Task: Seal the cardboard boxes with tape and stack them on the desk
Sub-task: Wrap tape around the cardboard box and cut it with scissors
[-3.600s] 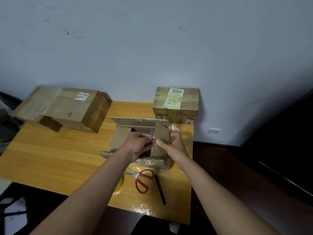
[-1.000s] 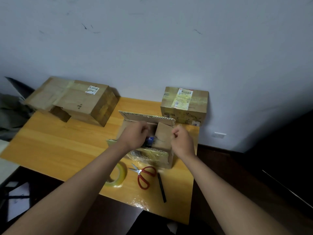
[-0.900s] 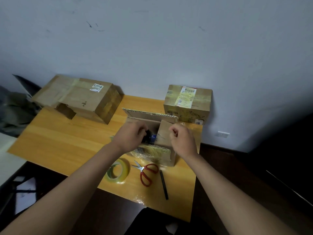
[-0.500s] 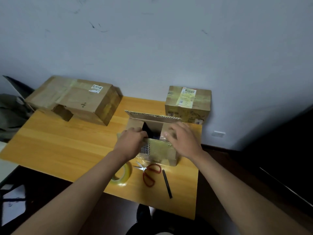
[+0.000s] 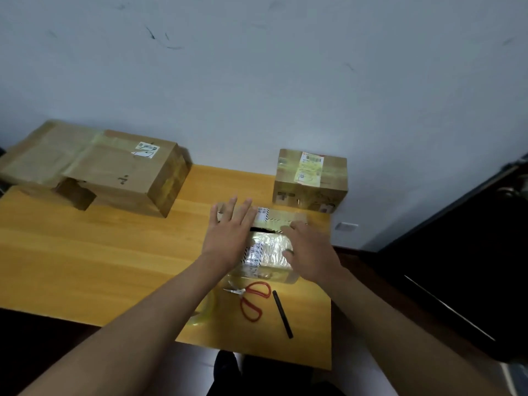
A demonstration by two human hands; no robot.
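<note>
A wooden desk point(image 5: 85, 252) stands against a pale wall point(image 5: 257, 81). The biggest thing on it is a large cardboard box point(image 5: 120, 178) at the back left, closed and taped, with a white label on top; it rests partly on another flat box that juts out over the desk's left edge. At the back right, against the wall, sits a smaller closed box point(image 5: 310, 180), taped over and bearing a yellow label. Just in front of it lies the small box point(image 5: 268, 250) being worked on. Its flaps are folded down, with a dark gap showing between them; what is inside cannot be made out. The left hand point(image 5: 228, 235) lies flat on the far flap, fingers straight and spread. The right hand point(image 5: 310, 252) presses flat on the near right side, fingers relaxed. Near the front edge lie red scissors point(image 5: 253, 302), a black pen point(image 5: 283, 314) just to their right, and a tape roll point(image 5: 204, 312) half hidden by the left forearm.
</note>
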